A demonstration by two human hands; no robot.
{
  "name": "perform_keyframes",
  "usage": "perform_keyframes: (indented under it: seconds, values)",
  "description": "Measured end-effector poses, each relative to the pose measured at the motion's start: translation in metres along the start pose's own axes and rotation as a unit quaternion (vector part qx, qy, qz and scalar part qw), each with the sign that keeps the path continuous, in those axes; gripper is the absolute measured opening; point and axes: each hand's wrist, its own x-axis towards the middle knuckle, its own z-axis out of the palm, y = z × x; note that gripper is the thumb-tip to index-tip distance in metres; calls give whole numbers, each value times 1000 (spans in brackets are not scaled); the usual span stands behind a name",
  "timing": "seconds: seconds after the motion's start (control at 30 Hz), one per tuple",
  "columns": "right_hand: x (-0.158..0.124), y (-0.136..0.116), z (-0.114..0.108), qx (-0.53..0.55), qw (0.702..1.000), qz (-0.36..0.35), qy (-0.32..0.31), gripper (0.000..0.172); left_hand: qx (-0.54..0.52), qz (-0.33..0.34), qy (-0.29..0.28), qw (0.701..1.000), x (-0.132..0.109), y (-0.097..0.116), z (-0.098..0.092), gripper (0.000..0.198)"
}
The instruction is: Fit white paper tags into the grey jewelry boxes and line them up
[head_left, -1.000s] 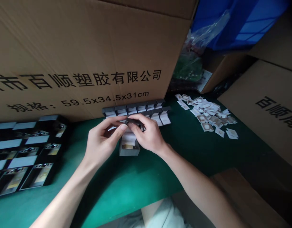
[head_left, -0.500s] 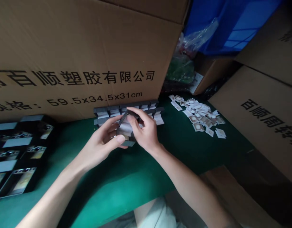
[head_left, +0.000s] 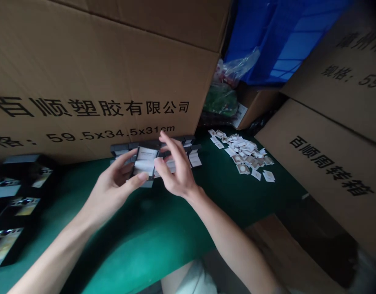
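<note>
Looking down, centre frame: the left hand (head_left: 116, 185) pinches a small open grey box (head_left: 144, 163) between thumb and fingers (pale lining showing). The right hand (head_left: 175, 173), fingers loosely spread, hovers just beside it. Behind them, more grey boxes (head_left: 192, 149) line a carton (head_left: 84, 73); white packets (head_left: 246, 153) lie right of centre.

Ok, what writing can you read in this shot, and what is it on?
"百顺塑胶有限公司": on the big carton.
"格: 59.5x34.5x31cm": same carton, start cut off.
"百顺周转箱": lower right carton.
"规格: 59": upper right carton, rest cut off.
Print inside the small box held by the left hand: too small to read.
</note>
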Motion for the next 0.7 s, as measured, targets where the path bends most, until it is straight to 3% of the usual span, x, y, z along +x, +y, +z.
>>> perform_keyframes:
  seconds: [0.13, 0.23, 0.37, 0.5, 0.6, 0.7]
  values:
    - [-5, 13, -23, -5, 993, 58, 102, 43, -13, -13, 51, 999, 4, -1, -3, 76]
    - [-34, 25, -60, -7, 981, 116, 155, 37, -38, -19, 71, 997, 6, 0, -4, 74]
    - [-104, 38, -131, -122, 956, 234, 129, 36, -55, -8, 96, 994, 7, 7, -2, 72]
    - [-167, 38, -197, -282, 898, 328, 84, 38, -30, -17, 94, 995, 4, 13, 0, 66]
    - [-188, 37, -223, -328, 876, 340, 94, 39, -25, -7, 114, 993, 4, 12, 2, 56]
    - [-184, 43, -229, -338, 876, 331, 92, 39, -28, -7, 128, 991, 5, 11, 3, 51]
